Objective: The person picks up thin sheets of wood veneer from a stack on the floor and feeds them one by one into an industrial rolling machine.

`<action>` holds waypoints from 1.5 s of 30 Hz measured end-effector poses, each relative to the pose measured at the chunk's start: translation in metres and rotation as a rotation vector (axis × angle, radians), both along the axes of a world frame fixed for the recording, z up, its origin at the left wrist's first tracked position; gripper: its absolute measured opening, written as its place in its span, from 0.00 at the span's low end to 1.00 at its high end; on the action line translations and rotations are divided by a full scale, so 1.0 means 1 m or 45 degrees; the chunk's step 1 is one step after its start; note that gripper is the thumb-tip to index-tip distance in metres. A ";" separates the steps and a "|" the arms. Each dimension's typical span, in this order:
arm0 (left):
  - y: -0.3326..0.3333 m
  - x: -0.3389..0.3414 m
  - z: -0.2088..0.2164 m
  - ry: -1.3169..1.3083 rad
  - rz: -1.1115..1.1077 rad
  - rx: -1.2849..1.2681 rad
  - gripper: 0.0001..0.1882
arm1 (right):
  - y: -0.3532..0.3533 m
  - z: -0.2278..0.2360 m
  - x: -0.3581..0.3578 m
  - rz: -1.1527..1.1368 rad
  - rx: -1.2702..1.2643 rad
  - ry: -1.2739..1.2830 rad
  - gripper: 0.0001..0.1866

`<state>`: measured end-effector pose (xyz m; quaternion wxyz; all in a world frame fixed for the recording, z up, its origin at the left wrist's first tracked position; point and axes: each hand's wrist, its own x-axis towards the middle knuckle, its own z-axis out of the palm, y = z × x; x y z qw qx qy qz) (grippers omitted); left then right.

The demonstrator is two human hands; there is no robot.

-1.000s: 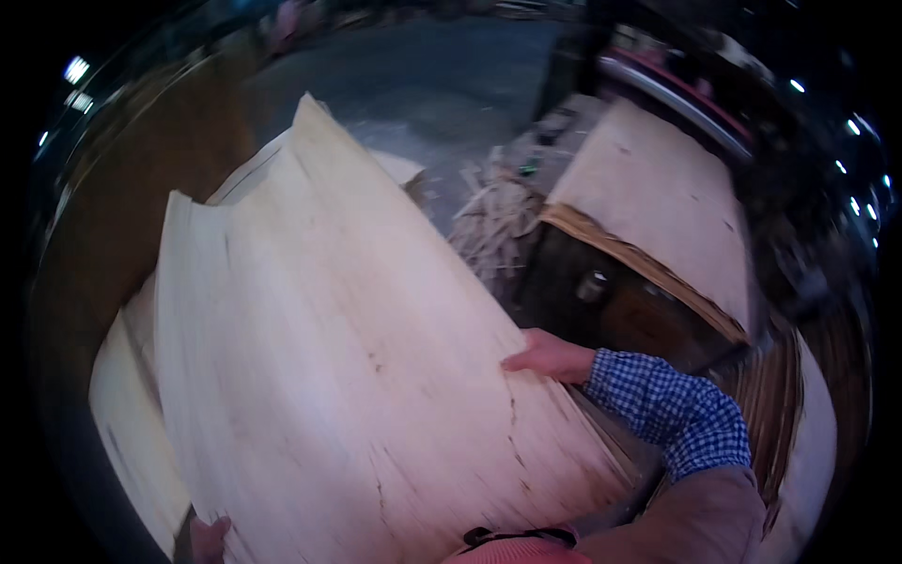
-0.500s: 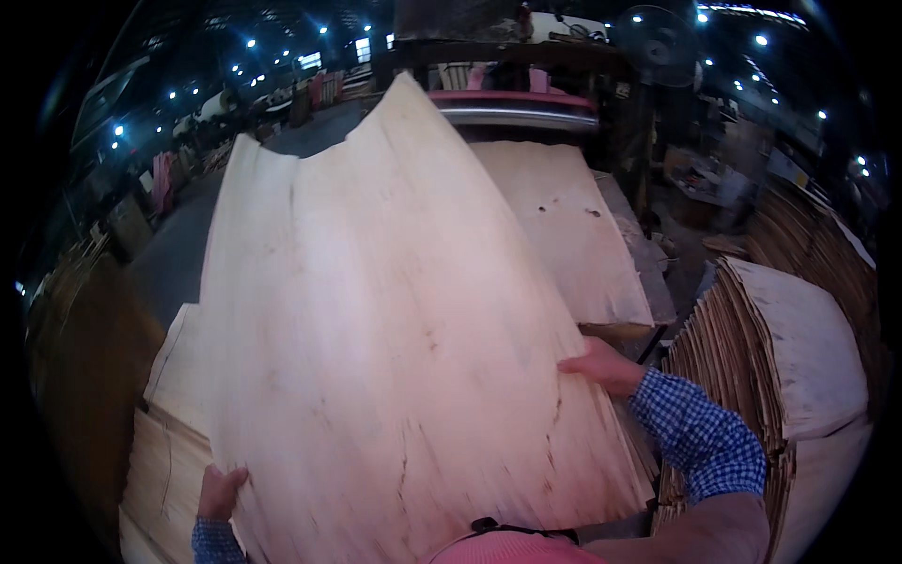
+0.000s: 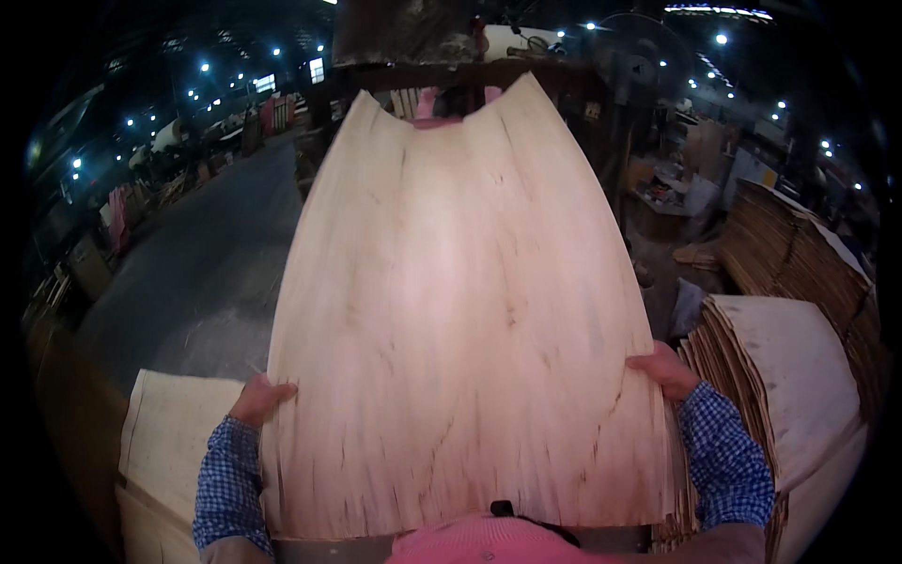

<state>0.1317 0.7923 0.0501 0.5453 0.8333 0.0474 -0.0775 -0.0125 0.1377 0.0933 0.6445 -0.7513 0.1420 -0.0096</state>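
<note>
A large pale wood veneer sheet [image 3: 451, 310] spans the middle of the view, its far corners curled upward and dark streaks running along its grain. At its left edge my left hand [image 3: 261, 399] grips with the thumb on top and the fingers hidden beneath. My right hand [image 3: 665, 370] holds the opposite edge in the same way, a little higher. Both forearms wear blue checked sleeves. Past the sheet's raised far edge stands a machine [image 3: 404, 33], its rollers mostly hidden behind the veneer.
Tall stacks of veneer [image 3: 785, 362] stand at the right, with another stack [image 3: 799, 249] behind. More sheets [image 3: 174, 423] lie at the lower left. A grey floor aisle [image 3: 197, 254] runs along the left side. A fan [image 3: 639, 66] stands beside the machine.
The veneer sheet has swung to the right and now lines up with the machine, covering its roller and the sheet there. My left hand has moved up and right with it.
</note>
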 end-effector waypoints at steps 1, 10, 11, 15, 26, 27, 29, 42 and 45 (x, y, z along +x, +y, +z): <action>0.013 0.024 -0.008 -0.012 -0.064 0.064 0.21 | -0.004 0.003 0.007 -0.010 0.008 0.023 0.21; 0.076 0.028 -0.096 0.059 0.103 0.701 0.25 | -0.092 -0.114 0.055 -0.193 -0.761 0.667 0.35; 0.039 0.042 -0.120 0.091 0.201 0.497 0.28 | -0.131 -0.157 0.074 -0.190 -0.688 0.746 0.33; 0.043 -0.108 -0.154 -0.223 1.019 0.195 0.39 | -0.100 -0.208 0.049 -0.318 0.063 0.436 0.23; -0.151 -0.177 -0.228 -0.045 1.165 -1.832 0.38 | -0.138 -0.176 0.051 0.086 -1.232 0.910 0.44; -0.149 -0.173 -0.241 -0.121 1.090 -1.870 0.37 | -0.135 -0.182 0.048 -0.043 -1.316 0.665 0.43; -0.156 -0.161 -0.246 -0.207 1.206 -1.857 0.40 | -0.127 -0.177 0.047 -0.139 -1.417 0.342 0.43; -0.138 -0.152 -0.256 0.217 1.233 -1.317 0.33 | -0.076 -0.185 0.051 -0.019 -1.675 -0.079 0.32; -0.128 -0.156 -0.261 0.335 1.105 -1.227 0.33 | -0.116 -0.219 0.056 0.654 -2.765 0.139 0.24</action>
